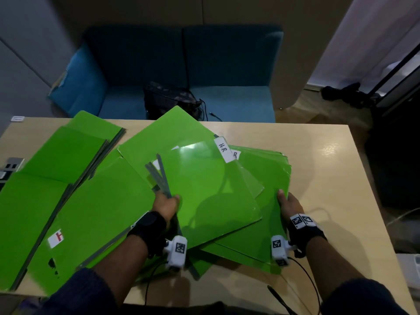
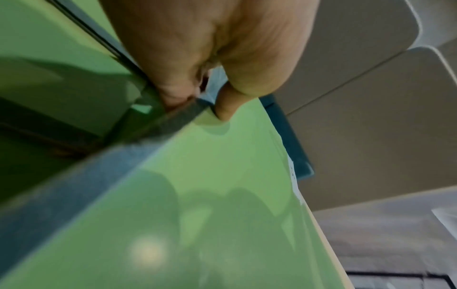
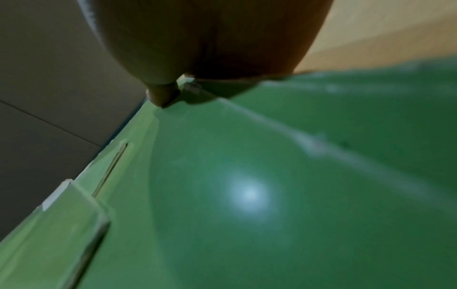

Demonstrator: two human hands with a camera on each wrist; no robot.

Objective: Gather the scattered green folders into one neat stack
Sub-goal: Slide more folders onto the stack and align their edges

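Several green folders lie fanned over a light wooden table [image 1: 318, 155]. My left hand [image 1: 167, 203] grips the grey spines of a few folders. It holds the top folder [image 1: 204, 185], labelled "H.R", tilted up over a pile of folders [image 1: 270, 178] at the right. In the left wrist view, my left hand [image 2: 217, 101] has its thumb on the folder's green cover [image 2: 197, 195] and the fingers behind the spine. My right hand [image 1: 288, 205] holds the pile's right edge, thumb on top. The right wrist view shows that right hand [image 3: 163, 97] with its thumb tip on the green cover [image 3: 247, 195]. More folders [image 1: 68, 151] lie spread at the left.
A blue sofa [image 1: 181, 64] with a black bag [image 1: 170, 98] on it stands behind the table. A socket panel [image 1: 11, 165] sits at the table's left edge. Bare tabletop shows at the right and far right. Cables from the wrist cameras trail over the near edge.
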